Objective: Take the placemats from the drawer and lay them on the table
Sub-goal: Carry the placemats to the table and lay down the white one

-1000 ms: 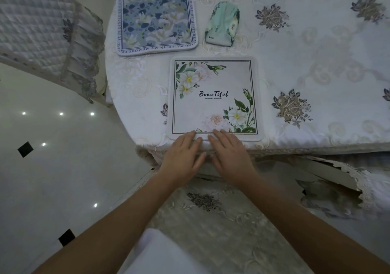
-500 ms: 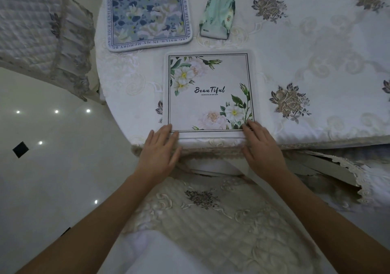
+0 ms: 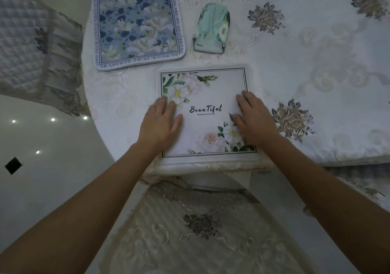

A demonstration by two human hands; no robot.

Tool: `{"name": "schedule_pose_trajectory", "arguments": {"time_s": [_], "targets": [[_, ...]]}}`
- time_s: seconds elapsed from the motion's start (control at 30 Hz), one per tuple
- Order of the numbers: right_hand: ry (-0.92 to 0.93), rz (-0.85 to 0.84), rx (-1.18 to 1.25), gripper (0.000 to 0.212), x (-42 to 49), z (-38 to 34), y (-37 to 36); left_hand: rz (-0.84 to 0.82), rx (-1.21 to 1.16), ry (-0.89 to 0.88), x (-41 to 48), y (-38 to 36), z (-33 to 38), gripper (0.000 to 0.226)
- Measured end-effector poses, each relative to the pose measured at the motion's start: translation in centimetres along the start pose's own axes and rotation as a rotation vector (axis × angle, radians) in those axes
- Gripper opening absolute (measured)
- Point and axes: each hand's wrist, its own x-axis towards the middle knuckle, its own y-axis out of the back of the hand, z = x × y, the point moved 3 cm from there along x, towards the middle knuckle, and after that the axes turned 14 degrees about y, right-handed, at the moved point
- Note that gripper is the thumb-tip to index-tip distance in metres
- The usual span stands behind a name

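Note:
A white square placemat with flower corners and the word "Beautiful" lies flat at the near edge of the table. My left hand rests palm down on its left side, fingers apart. On its right side my right hand lies flat the same way. Neither hand grips anything. A second placemat, blue with a floral print and a lettered border, lies flat at the far left of the table.
A folded mint-green cloth pouch sits behind the white placemat. The table wears a white embroidered cloth. A quilted chair seat is just below the table edge, another covered chair at far left. Glossy floor lies to the left.
Both hands moved from the placemat's near edge, first apart to its near corners, then forward onto its left and right sides. The placemat stays flat on the table.

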Motion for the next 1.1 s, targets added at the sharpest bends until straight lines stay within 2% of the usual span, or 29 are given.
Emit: {"name": "schedule_pose_trajectory", "arguments": {"time_s": [0.33,0.57,0.7,1.0,1.1], "targets": [[-0.076,0.042,0.008,0.059,8.8,1.2,1.1,0.001,0.003,0.016,7.5,1.1,1.3,0.065],[0.076,-0.035,0.062,0.056,9.7,-2.7,-0.8,-0.047,0.071,-0.058,6.9,0.5,4.7,0.071],[0.043,-0.043,0.07,0.057,6.5,-3.3,-0.9,-0.069,0.069,-0.067,4.0,0.6,3.5,0.067],[0.016,0.006,0.07,0.052,-6.9,-6.5,-1.7,-0.09,0.079,-0.058,-7.8,0.0,-0.4,0.058],[-0.021,0.007,0.087,0.052,-8.6,-7.4,-1.4,-0.06,0.058,0.004,-10.5,0.7,-1.8,0.058]]}}
